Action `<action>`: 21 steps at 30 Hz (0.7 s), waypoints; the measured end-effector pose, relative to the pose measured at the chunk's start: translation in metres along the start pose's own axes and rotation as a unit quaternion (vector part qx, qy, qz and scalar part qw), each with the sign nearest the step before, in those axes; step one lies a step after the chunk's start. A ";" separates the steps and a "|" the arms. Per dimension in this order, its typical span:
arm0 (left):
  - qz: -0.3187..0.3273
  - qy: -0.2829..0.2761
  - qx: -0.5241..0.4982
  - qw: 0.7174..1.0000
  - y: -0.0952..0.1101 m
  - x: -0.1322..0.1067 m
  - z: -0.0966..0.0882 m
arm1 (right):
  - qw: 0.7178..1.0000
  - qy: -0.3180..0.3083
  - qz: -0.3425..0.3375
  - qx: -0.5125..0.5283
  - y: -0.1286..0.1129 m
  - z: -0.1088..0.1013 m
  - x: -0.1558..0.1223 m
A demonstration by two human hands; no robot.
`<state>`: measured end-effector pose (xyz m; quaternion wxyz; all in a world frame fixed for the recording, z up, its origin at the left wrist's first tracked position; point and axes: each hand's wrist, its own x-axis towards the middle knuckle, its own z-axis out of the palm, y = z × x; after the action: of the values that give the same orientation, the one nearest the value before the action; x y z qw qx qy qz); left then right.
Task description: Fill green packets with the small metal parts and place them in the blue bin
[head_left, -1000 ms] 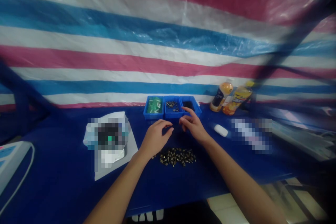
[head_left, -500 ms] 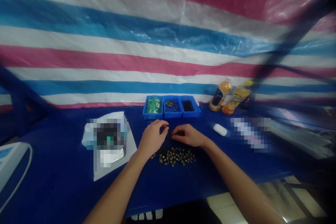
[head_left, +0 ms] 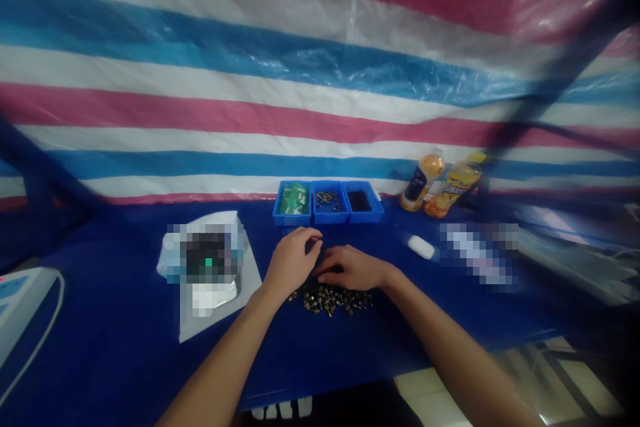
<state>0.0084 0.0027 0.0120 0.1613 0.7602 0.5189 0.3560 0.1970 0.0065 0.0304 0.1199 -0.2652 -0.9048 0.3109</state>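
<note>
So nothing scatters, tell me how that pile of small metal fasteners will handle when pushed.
The small metal fasteners look stiff, probably heavy for their size. Rounded shanks may roll on the smooth blue table cover, scattering if the right hand pushes them.

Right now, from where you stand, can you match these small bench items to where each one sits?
Items: 1 green packets; 2 silvery metal pieces; 3 black bits; 4 loose brass-coloured fasteners.
Places: A right blue plastic bin; B blue tabletop by the right hand; C left blue bin; D middle blue bin.
Pairs: 1-C, 2-D, 3-A, 4-B.
</note>
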 end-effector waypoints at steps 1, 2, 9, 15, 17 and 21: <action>-0.001 0.001 0.001 1.000 0.000 0.000 0.000 | 1.000 -0.002 0.003 -0.005 -0.002 0.000 0.001; -0.003 0.002 0.001 1.000 0.000 0.000 0.000 | 1.000 -0.002 0.008 -0.011 -0.005 0.001 0.002; -0.001 0.007 -0.008 1.000 0.002 0.001 -0.003 | 0.997 0.007 0.043 -0.060 -0.019 0.005 0.008; -0.001 0.004 -0.006 1.000 0.002 0.000 -0.003 | 0.990 0.037 0.068 -0.115 -0.019 0.009 0.009; 0.000 0.005 -0.006 1.000 0.001 0.000 -0.002 | 0.986 0.051 0.086 -0.135 -0.019 0.010 0.010; 0.001 0.004 -0.008 1.000 -0.001 0.001 -0.001 | 0.973 0.067 0.134 -0.178 -0.019 0.011 0.011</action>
<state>0.0070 0.0033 0.0125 0.1643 0.7582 0.5158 0.3635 0.1757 -0.0053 0.0348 0.0887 -0.4211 -0.8919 0.1393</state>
